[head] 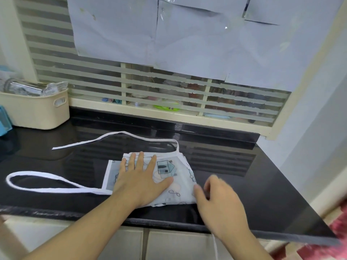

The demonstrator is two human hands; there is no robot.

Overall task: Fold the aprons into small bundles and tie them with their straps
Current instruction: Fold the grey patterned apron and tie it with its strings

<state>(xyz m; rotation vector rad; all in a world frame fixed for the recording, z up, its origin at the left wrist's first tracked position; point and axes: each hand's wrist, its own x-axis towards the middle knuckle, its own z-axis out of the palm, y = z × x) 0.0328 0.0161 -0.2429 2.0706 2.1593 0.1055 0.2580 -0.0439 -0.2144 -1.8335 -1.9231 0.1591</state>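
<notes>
A folded white apron [170, 177] with pale blue house prints lies on the black counter [244, 181] near its front edge. My left hand [139, 178] rests flat on the fold with fingers spread. At the apron's right edge my right hand [219, 197] is blurred, its fingers curled at the cloth. One white strap [116, 136] runs from the apron's far right corner out to the left. A second strap [37, 180] forms a long loop from the near left corner. A thin strap end [215, 246] hangs over the counter front under my right wrist.
A cream plastic basket [35, 111] holding packets stands at the back left, with a blue object [4, 120] beside it. Behind the counter is a striped window blind [169, 94] with white sheets [187, 34] taped above. The counter's right end meets a wall.
</notes>
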